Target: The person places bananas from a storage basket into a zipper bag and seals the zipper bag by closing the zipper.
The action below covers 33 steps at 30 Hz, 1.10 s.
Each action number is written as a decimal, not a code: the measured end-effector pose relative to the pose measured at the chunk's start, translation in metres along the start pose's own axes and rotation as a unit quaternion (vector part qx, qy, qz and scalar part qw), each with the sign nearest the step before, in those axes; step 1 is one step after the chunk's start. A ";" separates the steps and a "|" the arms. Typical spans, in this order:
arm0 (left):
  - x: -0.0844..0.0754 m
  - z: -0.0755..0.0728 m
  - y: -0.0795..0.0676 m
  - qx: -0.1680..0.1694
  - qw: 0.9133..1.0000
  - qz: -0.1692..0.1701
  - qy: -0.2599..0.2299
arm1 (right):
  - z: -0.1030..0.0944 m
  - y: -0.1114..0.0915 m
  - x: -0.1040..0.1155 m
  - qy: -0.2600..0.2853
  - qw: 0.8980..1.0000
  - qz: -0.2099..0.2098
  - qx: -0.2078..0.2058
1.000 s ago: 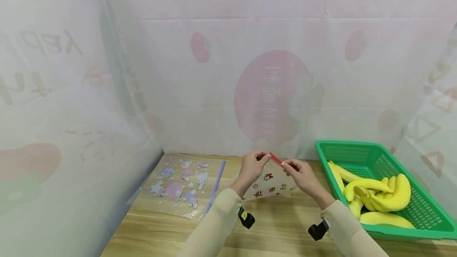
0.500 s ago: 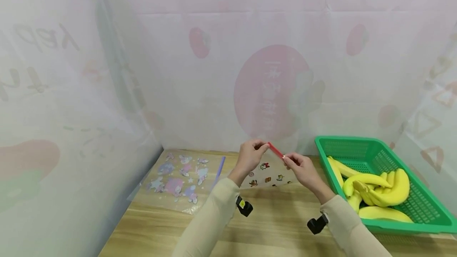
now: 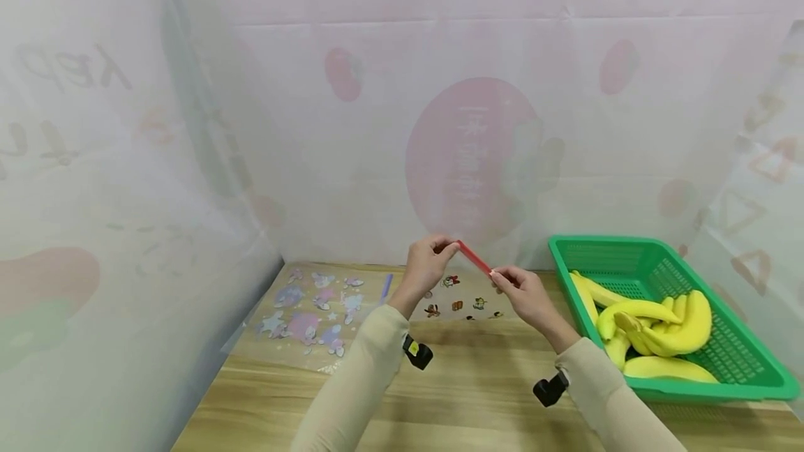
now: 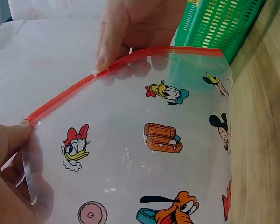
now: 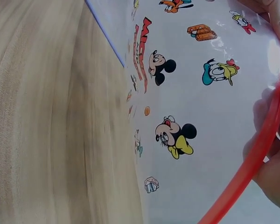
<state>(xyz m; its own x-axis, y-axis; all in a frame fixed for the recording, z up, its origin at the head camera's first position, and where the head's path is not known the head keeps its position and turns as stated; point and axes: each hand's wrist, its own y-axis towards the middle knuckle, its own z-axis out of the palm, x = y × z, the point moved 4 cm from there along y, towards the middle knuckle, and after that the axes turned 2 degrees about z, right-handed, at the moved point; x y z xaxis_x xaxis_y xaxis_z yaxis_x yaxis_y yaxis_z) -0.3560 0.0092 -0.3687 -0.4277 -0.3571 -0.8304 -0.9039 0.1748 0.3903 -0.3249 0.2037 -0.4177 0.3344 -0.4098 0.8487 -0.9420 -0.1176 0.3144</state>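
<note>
Clear zip bag [image 4: 116, 177] held up between both hands, hanging below the fingertips; can't tell if its lower edge touches the table. Left hand [image 3: 422, 269] pinches one end of its red zip strip [image 4: 60, 100], thumb in front, fingers behind the film. Right hand [image 3: 524, 295] pinches further along the strip, thumb at the small white slider [image 4: 95, 73], fingertips showing through the film. Prints below the fingers: Donald, Daisy, Mickey and Pluto cartoons, donut, picnic basket. Red lettering [image 5: 141, 56] on the bag, well below the right fingers, starts something like "MIC", rest too slanted to read. Left of the left fingers, second bag [image 3: 304, 326] flat on the wooden table [image 3: 452, 403], pastel star and character prints, purple strip [image 3: 386, 286]. Right of the right fingers, green basket [image 3: 722, 390] with yellow bananas [image 3: 685, 326]. Beyond the fingers, pale curtain [image 3: 377, 159] with a pink-red circle [image 3: 465, 152] bearing a column of characters, too faint to read; handwriting-style letters far left look reversed, not securely legible.
</note>
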 end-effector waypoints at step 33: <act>0.028 -0.024 -0.004 -0.038 0.998 -0.039 -0.042 | 0.000 -0.009 0.000 -0.038 0.999 0.014 0.020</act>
<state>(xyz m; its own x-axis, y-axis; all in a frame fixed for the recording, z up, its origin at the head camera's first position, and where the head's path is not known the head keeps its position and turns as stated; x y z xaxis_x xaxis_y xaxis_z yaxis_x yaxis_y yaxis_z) -0.3650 -0.0232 -0.3842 -0.3567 -0.2876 -0.8888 -0.9337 0.0788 0.3492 -0.3164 0.2046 -0.4207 0.3062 -0.4800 0.8221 -0.9518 -0.1407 0.2724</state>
